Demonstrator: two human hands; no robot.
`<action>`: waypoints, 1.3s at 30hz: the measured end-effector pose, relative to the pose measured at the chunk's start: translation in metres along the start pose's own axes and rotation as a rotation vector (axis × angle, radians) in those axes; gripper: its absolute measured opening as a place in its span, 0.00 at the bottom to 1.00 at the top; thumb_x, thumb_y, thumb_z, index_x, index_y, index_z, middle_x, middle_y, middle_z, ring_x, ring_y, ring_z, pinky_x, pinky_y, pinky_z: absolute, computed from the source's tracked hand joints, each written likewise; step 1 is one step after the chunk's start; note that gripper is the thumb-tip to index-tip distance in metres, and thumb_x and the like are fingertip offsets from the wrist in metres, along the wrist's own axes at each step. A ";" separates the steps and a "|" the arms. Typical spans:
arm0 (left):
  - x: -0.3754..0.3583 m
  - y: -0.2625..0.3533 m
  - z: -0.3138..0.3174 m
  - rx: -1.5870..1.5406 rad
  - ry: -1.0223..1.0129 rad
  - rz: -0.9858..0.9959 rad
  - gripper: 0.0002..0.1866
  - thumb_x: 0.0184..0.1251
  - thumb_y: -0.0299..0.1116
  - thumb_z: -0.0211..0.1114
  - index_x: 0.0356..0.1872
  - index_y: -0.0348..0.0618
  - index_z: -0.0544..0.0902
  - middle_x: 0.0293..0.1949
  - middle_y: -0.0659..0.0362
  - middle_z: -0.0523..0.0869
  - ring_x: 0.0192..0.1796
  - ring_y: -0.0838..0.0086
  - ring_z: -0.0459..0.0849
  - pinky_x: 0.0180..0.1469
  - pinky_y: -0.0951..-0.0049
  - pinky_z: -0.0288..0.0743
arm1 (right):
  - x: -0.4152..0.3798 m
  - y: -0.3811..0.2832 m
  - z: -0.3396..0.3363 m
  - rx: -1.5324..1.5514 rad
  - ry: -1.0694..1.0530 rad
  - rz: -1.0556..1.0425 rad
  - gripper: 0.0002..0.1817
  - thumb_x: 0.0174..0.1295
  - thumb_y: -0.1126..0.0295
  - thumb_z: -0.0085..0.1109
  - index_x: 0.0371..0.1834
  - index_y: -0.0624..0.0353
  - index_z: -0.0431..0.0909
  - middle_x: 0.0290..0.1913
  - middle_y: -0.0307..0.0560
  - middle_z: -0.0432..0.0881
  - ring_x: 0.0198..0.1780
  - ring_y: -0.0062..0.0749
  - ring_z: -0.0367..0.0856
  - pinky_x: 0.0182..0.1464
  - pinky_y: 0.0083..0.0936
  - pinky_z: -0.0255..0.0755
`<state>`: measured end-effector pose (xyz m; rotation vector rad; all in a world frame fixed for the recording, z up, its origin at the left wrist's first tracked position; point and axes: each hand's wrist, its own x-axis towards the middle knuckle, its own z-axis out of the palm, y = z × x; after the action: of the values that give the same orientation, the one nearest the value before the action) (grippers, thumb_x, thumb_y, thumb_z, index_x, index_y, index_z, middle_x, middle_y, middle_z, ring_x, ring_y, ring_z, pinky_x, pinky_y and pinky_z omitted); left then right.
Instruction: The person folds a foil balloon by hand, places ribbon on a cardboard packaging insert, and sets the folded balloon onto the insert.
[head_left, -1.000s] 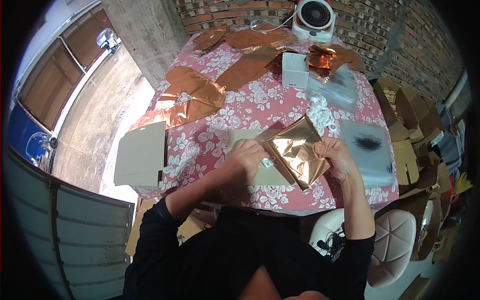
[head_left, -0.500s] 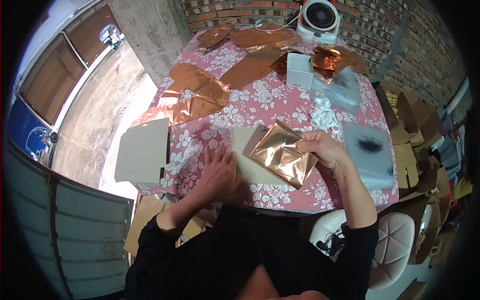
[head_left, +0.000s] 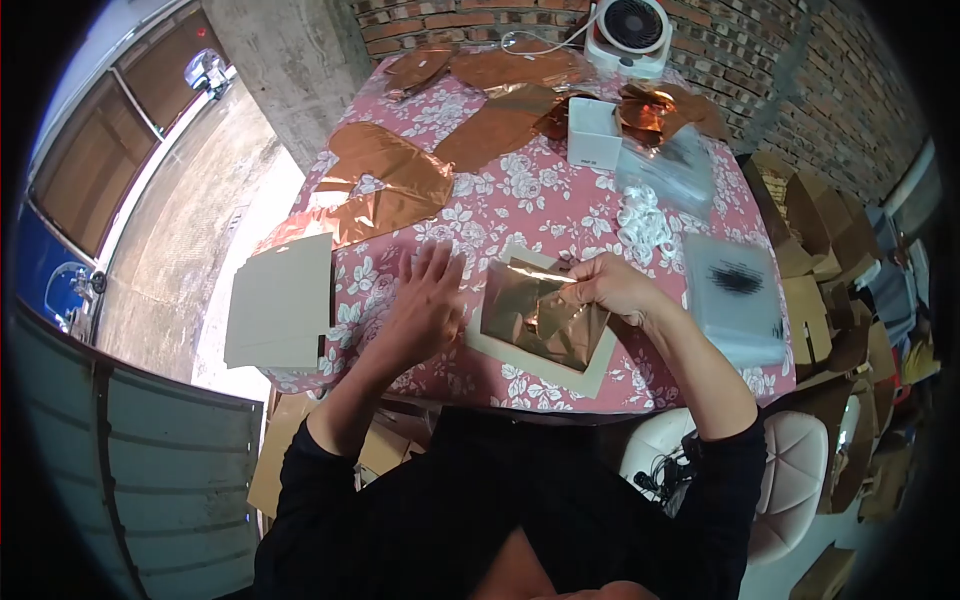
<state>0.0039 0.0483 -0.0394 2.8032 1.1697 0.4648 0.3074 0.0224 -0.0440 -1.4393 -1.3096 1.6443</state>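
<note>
A folded copper-coloured foil balloon (head_left: 540,325) is pinched at its right edge by my right hand (head_left: 612,287). It lies over a grey-beige cardboard sheet (head_left: 577,381), whose edges show around it. Just left of the sheet, my left hand (head_left: 428,305) rests with its fingers stretched out and holds nothing. Farther left sits a stack of similar cardboard sheets (head_left: 280,300). Beyond my hands, a flat unfolded copper foil balloon (head_left: 400,180) is spread on the flowered tablecloth (head_left: 520,215).
White ribbon coils (head_left: 645,220) and clear plastic bags (head_left: 738,300) lie to the right. A small white box (head_left: 594,145) stands farther back, near more foil balloons (head_left: 520,70) and a fan heater (head_left: 630,38). Cardboard boxes (head_left: 815,310) crowd the floor at right.
The folded foil has come down and left over the cardboard sheet. The sheet has turned and shifted right. My left hand has come off the sheet's left edge.
</note>
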 end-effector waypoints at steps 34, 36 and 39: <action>0.061 0.042 0.042 0.008 -0.220 0.520 0.56 0.57 0.65 0.64 0.71 0.24 0.59 0.72 0.31 0.59 0.78 0.44 0.53 0.78 0.43 0.42 | -0.059 0.041 0.075 -1.210 0.540 -0.562 0.48 0.64 0.41 0.56 0.69 0.80 0.60 0.70 0.78 0.61 0.73 0.71 0.59 0.75 0.56 0.49; 0.058 0.041 0.040 -0.111 -0.056 0.583 0.52 0.52 0.59 0.71 0.66 0.23 0.67 0.68 0.32 0.66 0.74 0.42 0.62 0.76 0.44 0.50 | -0.059 0.049 0.078 -1.264 0.494 -0.501 0.52 0.62 0.38 0.56 0.68 0.83 0.58 0.70 0.83 0.59 0.74 0.73 0.56 0.76 0.58 0.46; 0.058 0.041 0.039 -0.179 -0.001 0.599 0.50 0.51 0.59 0.71 0.64 0.23 0.70 0.66 0.30 0.68 0.72 0.41 0.64 0.75 0.44 0.52 | -0.061 0.056 0.080 -1.283 0.484 -0.480 0.54 0.60 0.37 0.57 0.69 0.83 0.57 0.70 0.85 0.57 0.75 0.74 0.52 0.78 0.58 0.42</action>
<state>0.0817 0.0622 -0.0546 2.9410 0.2407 0.5627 0.2555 -0.0745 -0.0783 -1.7393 -2.2551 -0.0303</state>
